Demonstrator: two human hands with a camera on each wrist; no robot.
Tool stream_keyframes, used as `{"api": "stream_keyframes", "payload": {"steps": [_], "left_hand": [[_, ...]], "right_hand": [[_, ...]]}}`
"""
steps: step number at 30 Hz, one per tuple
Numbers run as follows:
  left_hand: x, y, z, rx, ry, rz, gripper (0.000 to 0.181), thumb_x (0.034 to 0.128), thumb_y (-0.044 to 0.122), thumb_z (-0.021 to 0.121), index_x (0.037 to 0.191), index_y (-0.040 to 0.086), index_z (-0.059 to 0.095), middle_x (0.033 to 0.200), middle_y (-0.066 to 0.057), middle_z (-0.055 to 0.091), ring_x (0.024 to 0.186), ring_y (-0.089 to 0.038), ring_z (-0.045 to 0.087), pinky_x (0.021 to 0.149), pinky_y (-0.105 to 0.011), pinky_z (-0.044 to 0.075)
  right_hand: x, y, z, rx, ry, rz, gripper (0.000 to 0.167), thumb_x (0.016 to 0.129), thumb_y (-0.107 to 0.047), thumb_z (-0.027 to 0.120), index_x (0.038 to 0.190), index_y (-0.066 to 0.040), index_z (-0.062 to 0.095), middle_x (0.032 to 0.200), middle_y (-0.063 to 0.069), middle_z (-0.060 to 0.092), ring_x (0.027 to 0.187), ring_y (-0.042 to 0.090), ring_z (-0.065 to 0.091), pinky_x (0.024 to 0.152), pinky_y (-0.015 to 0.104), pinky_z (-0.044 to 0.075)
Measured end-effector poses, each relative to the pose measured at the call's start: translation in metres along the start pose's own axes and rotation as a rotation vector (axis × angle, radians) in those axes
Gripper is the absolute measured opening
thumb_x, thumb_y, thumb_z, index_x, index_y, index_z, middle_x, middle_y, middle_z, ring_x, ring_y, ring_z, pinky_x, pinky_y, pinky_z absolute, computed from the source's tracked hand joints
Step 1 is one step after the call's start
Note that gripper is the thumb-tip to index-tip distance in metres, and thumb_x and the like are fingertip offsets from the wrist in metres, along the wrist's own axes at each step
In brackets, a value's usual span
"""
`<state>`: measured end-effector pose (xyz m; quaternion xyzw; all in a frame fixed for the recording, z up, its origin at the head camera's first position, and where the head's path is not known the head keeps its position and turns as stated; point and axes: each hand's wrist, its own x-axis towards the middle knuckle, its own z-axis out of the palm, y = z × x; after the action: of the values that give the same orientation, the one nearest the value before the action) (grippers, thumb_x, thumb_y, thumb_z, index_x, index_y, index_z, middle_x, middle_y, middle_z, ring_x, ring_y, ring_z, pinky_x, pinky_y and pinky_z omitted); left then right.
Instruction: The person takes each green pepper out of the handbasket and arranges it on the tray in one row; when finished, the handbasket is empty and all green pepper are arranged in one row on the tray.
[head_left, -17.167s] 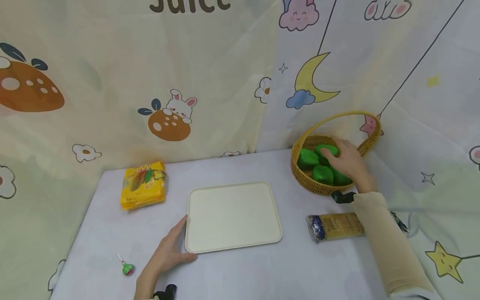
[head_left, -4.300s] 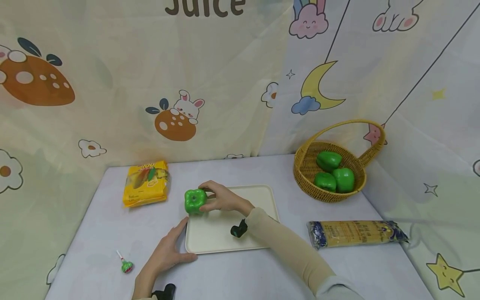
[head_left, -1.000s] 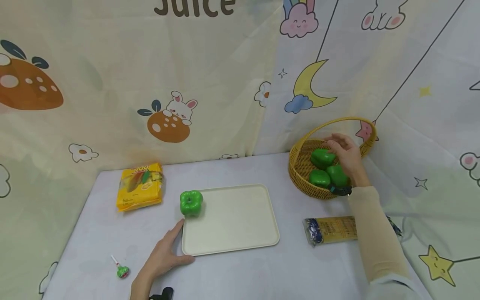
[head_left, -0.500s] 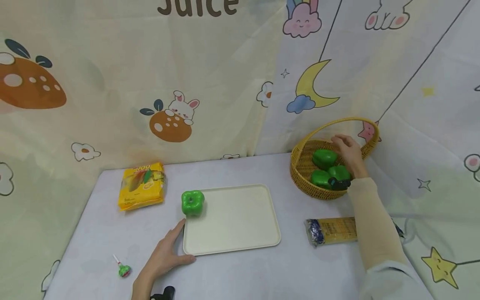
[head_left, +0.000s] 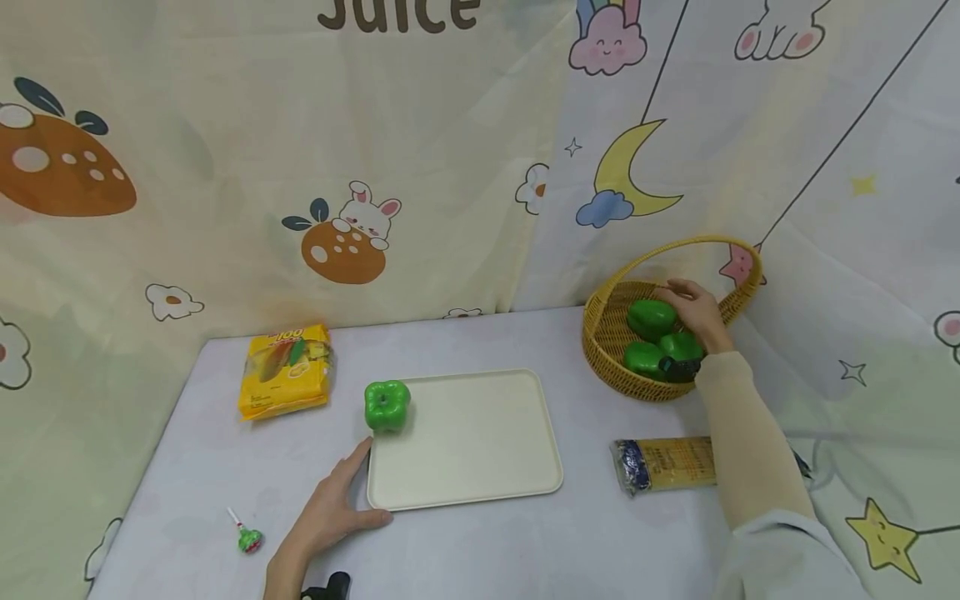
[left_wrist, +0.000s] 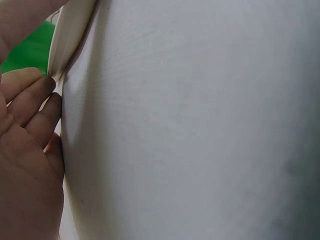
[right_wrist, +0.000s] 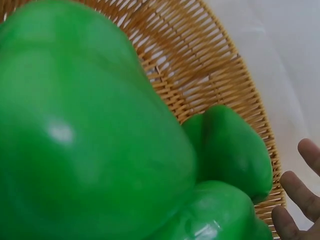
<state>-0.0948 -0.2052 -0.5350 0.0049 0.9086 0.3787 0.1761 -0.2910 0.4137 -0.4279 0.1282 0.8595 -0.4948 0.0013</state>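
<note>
My left hand (head_left: 326,518) rests at the near left corner of a cream tray (head_left: 472,442), thumb at the front edge and fingers along the left side. In the left wrist view its straight fingers (left_wrist: 32,100) touch the tray's rim (left_wrist: 70,37). A green bell pepper (head_left: 387,406) sits on the tray's far left corner. My right hand (head_left: 697,315) reaches over the wicker basket (head_left: 611,375), beside the rearmost green bell pepper (head_left: 651,319). Two more bell peppers lie there. In the right wrist view the fingers (right_wrist: 300,195) are spread and apart from the peppers.
A yellow snack bag (head_left: 285,372) with a mango picture stands at the back left. A lollipop (head_left: 248,537) lies at the front left. Under the right forearm lies a long, clear-ended package (head_left: 671,462). The basket's tall handle (head_left: 675,243) arches beside my right hand.
One bell pepper went from the basket to the tray's corner, carried by my right hand, which let it go and returned to the basket. Just now it has lowered slightly. My left hand stays put.
</note>
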Motion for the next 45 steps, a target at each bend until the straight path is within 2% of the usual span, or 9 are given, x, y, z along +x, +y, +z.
{"api": "stream_keyframes", "payload": {"steps": [4, 6, 9, 13, 22, 26, 36, 41, 45], "left_hand": [[0.000, 0.000, 0.000, 0.004, 0.001, 0.001, 0.129, 0.0579, 0.053, 0.093, 0.161, 0.025, 0.022, 0.167, -0.013, 0.027, 0.152, -0.048, 0.023, 0.120, -0.069, 0.027], [0.000, 0.000, 0.000, 0.004, 0.002, 0.001, 0.129, 0.0577, 0.053, 0.093, 0.161, 0.025, 0.022, 0.167, -0.013, 0.027, 0.152, -0.048, 0.023, 0.120, -0.069, 0.027], [0.000, 0.000, 0.000, 0.001, 0.003, 0.004, 0.129, 0.0576, 0.053, 0.093, 0.161, 0.026, 0.022, 0.167, -0.013, 0.028, 0.152, -0.048, 0.024, 0.120, -0.069, 0.027], [0.001, 0.000, 0.000, -0.005, 0.003, 0.011, 0.128, 0.0579, 0.053, 0.093, 0.161, 0.026, 0.022, 0.167, -0.012, 0.028, 0.153, -0.047, 0.024, 0.120, -0.068, 0.027], [0.001, -0.001, -0.001, -0.001, 0.003, 0.021, 0.128, 0.0586, 0.052, 0.093, 0.161, 0.026, 0.021, 0.167, -0.013, 0.028, 0.152, -0.047, 0.025, 0.120, -0.069, 0.027], [0.000, -0.001, -0.002, -0.006, -0.007, 0.010, 0.129, 0.0582, 0.052, 0.093, 0.161, 0.027, 0.021, 0.167, -0.013, 0.027, 0.152, -0.047, 0.024, 0.120, -0.069, 0.028], [0.000, 0.001, -0.001, -0.014, -0.013, 0.005, 0.129, 0.0581, 0.052, 0.093, 0.161, 0.026, 0.021, 0.167, -0.014, 0.027, 0.152, -0.047, 0.025, 0.120, -0.068, 0.028], [0.000, 0.001, -0.001, -0.012, -0.012, 0.001, 0.129, 0.0576, 0.053, 0.093, 0.161, 0.026, 0.022, 0.167, -0.014, 0.027, 0.152, -0.047, 0.025, 0.120, -0.068, 0.029], [0.000, 0.000, -0.002, -0.012, -0.009, 0.004, 0.128, 0.0580, 0.053, 0.093, 0.161, 0.026, 0.022, 0.167, -0.014, 0.028, 0.152, -0.047, 0.025, 0.120, -0.068, 0.029]], "right_hand": [[0.001, 0.001, -0.002, -0.052, -0.021, 0.000, 0.089, 0.091, -0.065, 0.058, 0.159, -0.014, 0.029, 0.162, 0.017, 0.034, 0.144, 0.036, 0.035, 0.105, 0.045, 0.043], [0.003, 0.003, -0.003, -0.073, -0.030, 0.002, 0.093, 0.089, -0.068, 0.059, 0.159, -0.013, 0.029, 0.161, 0.018, 0.035, 0.142, 0.037, 0.037, 0.103, 0.046, 0.044], [0.006, 0.005, -0.004, -0.092, -0.052, 0.004, 0.100, 0.087, -0.070, 0.060, 0.159, -0.011, 0.026, 0.163, 0.020, 0.032, 0.146, 0.040, 0.033, 0.112, 0.054, 0.040], [0.011, 0.006, -0.006, -0.105, -0.078, 0.010, 0.102, 0.087, -0.069, 0.061, 0.160, -0.010, 0.022, 0.166, 0.021, 0.026, 0.151, 0.044, 0.025, 0.123, 0.063, 0.027], [0.017, 0.002, -0.006, -0.092, -0.076, 0.029, 0.101, 0.086, -0.074, 0.058, 0.160, -0.013, 0.024, 0.165, 0.020, 0.026, 0.148, 0.041, 0.030, 0.119, 0.060, 0.033], [0.021, 0.005, -0.004, -0.078, -0.093, 0.038, 0.096, 0.089, -0.068, 0.059, 0.159, -0.012, 0.026, 0.166, 0.021, 0.025, 0.151, 0.042, 0.026, 0.124, 0.060, 0.027], [0.024, 0.007, -0.005, -0.102, -0.156, 0.062, 0.091, 0.094, -0.061, 0.058, 0.160, -0.009, 0.023, 0.167, 0.023, 0.020, 0.152, 0.046, 0.021, 0.124, 0.064, 0.023], [0.025, 0.007, -0.006, -0.150, -0.224, 0.064, 0.086, 0.097, -0.043, 0.064, 0.161, -0.007, 0.019, 0.167, 0.024, 0.018, 0.152, 0.047, 0.020, 0.125, 0.064, 0.023], [0.024, 0.007, -0.006, -0.175, -0.257, 0.069, 0.086, 0.094, -0.030, 0.069, 0.160, -0.006, 0.020, 0.167, 0.023, 0.018, 0.151, 0.048, 0.021, 0.124, 0.065, 0.023]]}}
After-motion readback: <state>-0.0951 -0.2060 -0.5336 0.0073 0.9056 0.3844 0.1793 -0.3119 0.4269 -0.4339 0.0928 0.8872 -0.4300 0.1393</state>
